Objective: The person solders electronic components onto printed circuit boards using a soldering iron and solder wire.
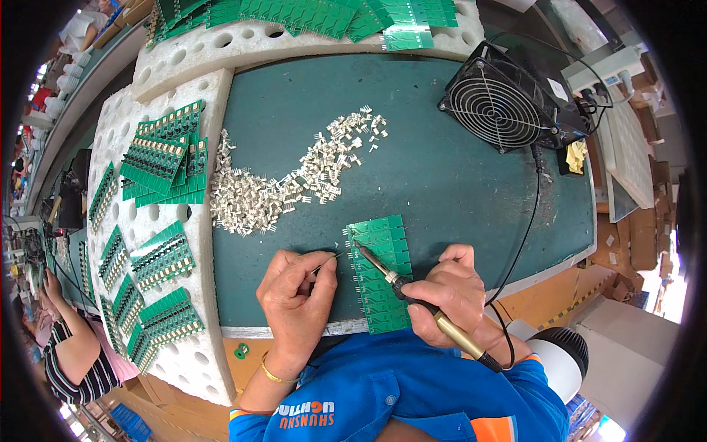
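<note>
In front of me a green circuit board panel (384, 313) lies on the table, with a row of small white connectors and pins along its left edge. My right hand (451, 295) is closed round a soldering iron (458, 335) with a gold and black handle. The iron's tip points up and left, at the board's upper left part beside the pins. Left of the board, my left hand (296, 302) pinches a thin solder wire (341, 255). The wire's end reaches toward the same edge; whether it touches the tip is too small to tell.
Loose white connectors (254, 202) spread across the green table (412, 110). Boards fitted with parts (158, 158) lie on white foam (210, 295) at left; more boards (317, 18) lie on foam at the back. A black fan (497, 103) stands back right, a cable (536, 214) below it.
</note>
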Demonstrator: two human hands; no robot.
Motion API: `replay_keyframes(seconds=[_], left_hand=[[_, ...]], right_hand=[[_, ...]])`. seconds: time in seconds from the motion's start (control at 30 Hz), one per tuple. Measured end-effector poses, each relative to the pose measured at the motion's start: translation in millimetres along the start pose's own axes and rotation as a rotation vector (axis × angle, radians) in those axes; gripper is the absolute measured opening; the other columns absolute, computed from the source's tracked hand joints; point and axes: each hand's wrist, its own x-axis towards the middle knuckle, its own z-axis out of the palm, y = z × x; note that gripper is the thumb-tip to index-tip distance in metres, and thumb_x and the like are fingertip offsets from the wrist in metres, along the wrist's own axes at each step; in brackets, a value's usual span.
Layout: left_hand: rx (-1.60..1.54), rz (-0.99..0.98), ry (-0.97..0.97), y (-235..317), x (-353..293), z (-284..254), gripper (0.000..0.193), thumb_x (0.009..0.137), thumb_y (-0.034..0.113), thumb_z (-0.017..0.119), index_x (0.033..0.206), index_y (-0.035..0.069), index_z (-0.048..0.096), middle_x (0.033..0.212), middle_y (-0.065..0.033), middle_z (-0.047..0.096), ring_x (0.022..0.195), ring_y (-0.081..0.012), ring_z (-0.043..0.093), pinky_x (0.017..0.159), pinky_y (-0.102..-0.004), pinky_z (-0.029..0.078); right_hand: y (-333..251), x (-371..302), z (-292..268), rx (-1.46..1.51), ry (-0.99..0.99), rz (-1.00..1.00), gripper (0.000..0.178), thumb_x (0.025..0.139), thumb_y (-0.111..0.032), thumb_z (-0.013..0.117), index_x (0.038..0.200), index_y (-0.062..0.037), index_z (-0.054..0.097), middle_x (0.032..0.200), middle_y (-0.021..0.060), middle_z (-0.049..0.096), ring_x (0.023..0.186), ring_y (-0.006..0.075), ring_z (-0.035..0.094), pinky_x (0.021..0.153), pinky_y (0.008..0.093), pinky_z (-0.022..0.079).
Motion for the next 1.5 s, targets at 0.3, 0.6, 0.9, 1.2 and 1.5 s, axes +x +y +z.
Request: replay_keyframes(seconds=[0.3, 0.6, 0.9, 1.2, 1.5], left_hand=[[-0.023, -0.058, 0.006, 5, 0, 1, 0.011, 0.074, -0.004, 0.073, 0.084, 0.002, 0.071, 0.066, 0.0015, 0.046, 0.057, -0.0054, 0.039, 0.049, -0.0213, 0.028], [-0.012, -0.001, -0.006, 0, 0, 1, 0.013, 0.076, -0.005, 0.072, 0.087, 0.003, 0.072, 0.069, -0.0004, 0.053, 0.055, -0.0034, 0.044, 0.046, -0.0188, 0.033], [0.012, 0.006, -0.013, 1, 0, 1, 0.013, 0.076, -0.004, 0.073, 0.087, 0.003, 0.072, 0.069, -0.0009, 0.053, 0.055, -0.0038, 0.045, 0.045, -0.0192, 0.034], [-0.007, 0.001, -0.018, 1, 1, 2, 0.013, 0.076, -0.004, 0.073, 0.087, 0.003, 0.072, 0.069, -0.0009, 0.054, 0.056, -0.0039, 0.045, 0.046, -0.0194, 0.034], [-0.002, -0.017, 0.0, 0, -1, 0, 0.011, 0.075, -0.003, 0.073, 0.085, 0.003, 0.071, 0.066, 0.0011, 0.047, 0.055, -0.0046, 0.039, 0.047, -0.0207, 0.029]], right_hand=[[-5, -3, -1, -0.04, -0.026, -0.016, 0.025, 0.071, -0.016, 0.074, 0.093, -0.0075, 0.065, 0.06, 0.0012, 0.061, 0.051, 0.0165, 0.054, 0.07, 0.0353, 0.038], [-7, -6, 0, -0.05, -0.051, -0.03, 0.031, 0.072, -0.019, 0.075, 0.098, -0.0075, 0.063, 0.06, -0.0004, 0.06, 0.051, 0.0156, 0.054, 0.069, 0.0341, 0.038], [-10, -5, -1, -0.079, -0.08, -0.042, 0.033, 0.072, -0.02, 0.076, 0.099, -0.0071, 0.063, 0.06, -0.0012, 0.06, 0.05, 0.0142, 0.053, 0.068, 0.0331, 0.036], [-12, -5, 2, -0.104, -0.066, -0.066, 0.033, 0.068, -0.017, 0.078, 0.096, -0.0065, 0.063, 0.058, -0.0019, 0.059, 0.048, 0.0137, 0.052, 0.067, 0.0324, 0.036], [-14, -6, -2, -0.128, -0.077, -0.08, 0.032, 0.065, -0.015, 0.077, 0.093, -0.0077, 0.064, 0.058, -0.003, 0.056, 0.049, 0.0137, 0.051, 0.066, 0.0329, 0.035]])
